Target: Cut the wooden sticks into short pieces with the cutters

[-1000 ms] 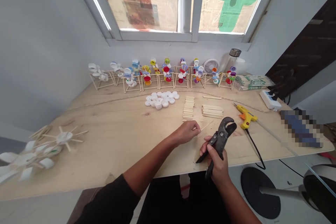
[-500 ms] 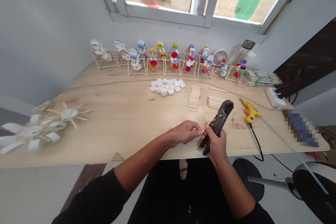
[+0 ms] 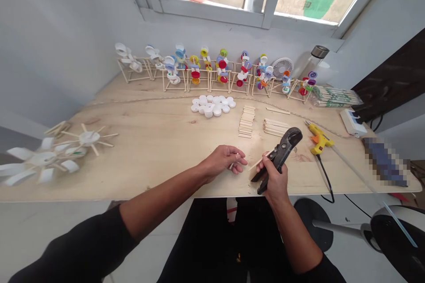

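Near the table's front edge, my left hand (image 3: 223, 162) pinches a short piece of wooden stick (image 3: 233, 161) between thumb and fingers. My right hand (image 3: 276, 181) grips a black cutting tool (image 3: 282, 151), its rounded end pointing up and to the right. A thin wooden stick (image 3: 257, 163) is also held by the right fingertips, slanting down toward the left hand. The hands are apart. Beyond them lie a column of short sticks (image 3: 246, 122) and a stack of longer sticks (image 3: 275, 127). White round caps (image 3: 212, 106) sit grouped further back.
Small stick frames with coloured caps (image 3: 195, 73) line the wall. Spoked wheels (image 3: 89, 138) lie at left. At right are a yellow glue gun (image 3: 320, 139) with its cable, a power strip (image 3: 353, 123), bagged sticks (image 3: 337, 97) and a bottle (image 3: 314, 63).
My left hand has moved left, away from the right hand, with a short stick piece now visible in it. My right hand still holds the tool and stick in nearly the same place.
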Motion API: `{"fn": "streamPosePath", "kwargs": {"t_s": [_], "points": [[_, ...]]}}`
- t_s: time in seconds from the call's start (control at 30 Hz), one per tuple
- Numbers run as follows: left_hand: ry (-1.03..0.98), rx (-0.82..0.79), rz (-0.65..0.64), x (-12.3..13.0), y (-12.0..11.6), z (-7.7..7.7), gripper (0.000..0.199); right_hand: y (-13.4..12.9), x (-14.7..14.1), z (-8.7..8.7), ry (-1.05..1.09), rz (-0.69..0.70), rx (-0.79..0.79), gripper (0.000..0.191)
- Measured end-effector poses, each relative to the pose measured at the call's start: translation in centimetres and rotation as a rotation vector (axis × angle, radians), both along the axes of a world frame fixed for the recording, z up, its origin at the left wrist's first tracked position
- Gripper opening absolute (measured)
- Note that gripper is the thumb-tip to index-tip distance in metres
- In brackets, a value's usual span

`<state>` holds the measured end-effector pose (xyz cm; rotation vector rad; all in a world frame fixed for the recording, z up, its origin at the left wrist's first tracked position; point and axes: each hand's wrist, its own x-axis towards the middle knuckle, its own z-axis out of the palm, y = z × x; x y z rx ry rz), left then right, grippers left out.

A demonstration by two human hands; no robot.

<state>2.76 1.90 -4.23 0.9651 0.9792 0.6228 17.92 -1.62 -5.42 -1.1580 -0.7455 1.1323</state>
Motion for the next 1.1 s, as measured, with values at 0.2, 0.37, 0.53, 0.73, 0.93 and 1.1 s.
{"fn": "streamPosePath", "kwargs": {"t_s": [0.2,0.37,0.53,0.73,0.93,1.1], "points": [[0.277,0.237,-0.115,0.1,0.4,-0.3,0.027,0.0,0.2,-0.2,0.011,0.010,-0.002,0.017],[0.232,0.232,-0.035,0.6,0.5,0.2,0.027,0.0,0.3,-0.3,0.016,0.008,0.002,0.019],[0.097,0.070,-0.086,0.7,0.6,0.8,0.026,0.0,0.5,-0.5,0.008,0.008,0.004,0.019],[0.173,0.056,-0.197,0.9,0.9,1.2,0.032,0.1,0.7,-0.8,0.002,0.011,-0.002,0.019],[0.097,-0.066,-0.424,1.2,1.2,1.3,0.037,0.1,0.7,-1.0,0.009,0.012,-0.002,0.017],[0.046,-0.117,-0.498,1.2,1.6,1.4,0.037,0.1,0.6,-0.8,0.029,0.031,0.009,0.017]]}}
